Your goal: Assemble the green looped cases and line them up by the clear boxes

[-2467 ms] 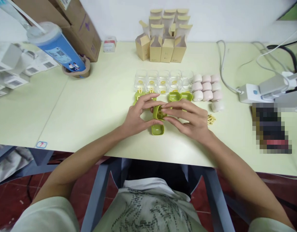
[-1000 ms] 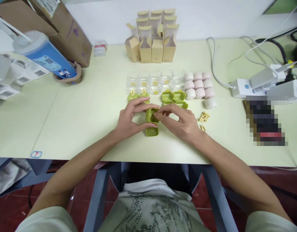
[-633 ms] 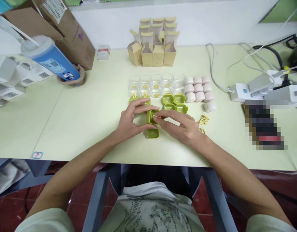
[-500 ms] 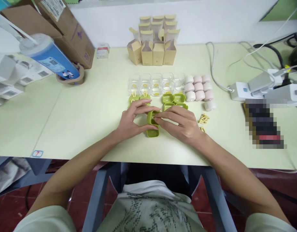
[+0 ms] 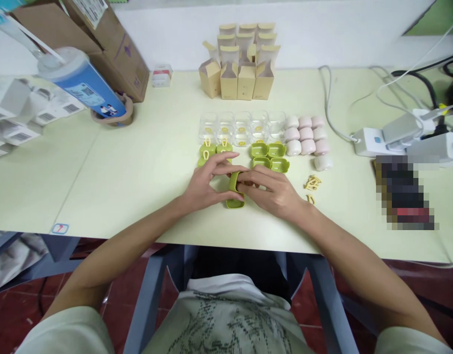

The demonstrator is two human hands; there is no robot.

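Note:
My left hand [image 5: 206, 184] grips a small green plastic case [image 5: 233, 181] between thumb and fingers, tilted with its opening toward the right. At that opening, the bent fingers of my right hand [image 5: 274, 191] are pressed together and reach inside; whatever they pinch is hidden. Below, another green case [image 5: 235, 202] lies open side up on the table. Behind my left hand are green pieces [image 5: 207, 156] with pale yellow loops on them. Several open green cases [image 5: 279, 165] stand behind my right hand. Small yellow loops [image 5: 312, 183] lie in a pile to its right.
Clear plastic covers [image 5: 243, 129] stand in rows behind the green cases, beside rounded white and pink pieces [image 5: 306, 133]. Open cardboard boxes [image 5: 247, 81] stand by the wall. A power strip [image 5: 376, 141] with cables is at right, a blue cup [image 5: 89, 91] at left.
The green case in my left hand has turned so its opening faces more to the right. My right fingers have stayed at the opening. The whole view has shifted slightly.

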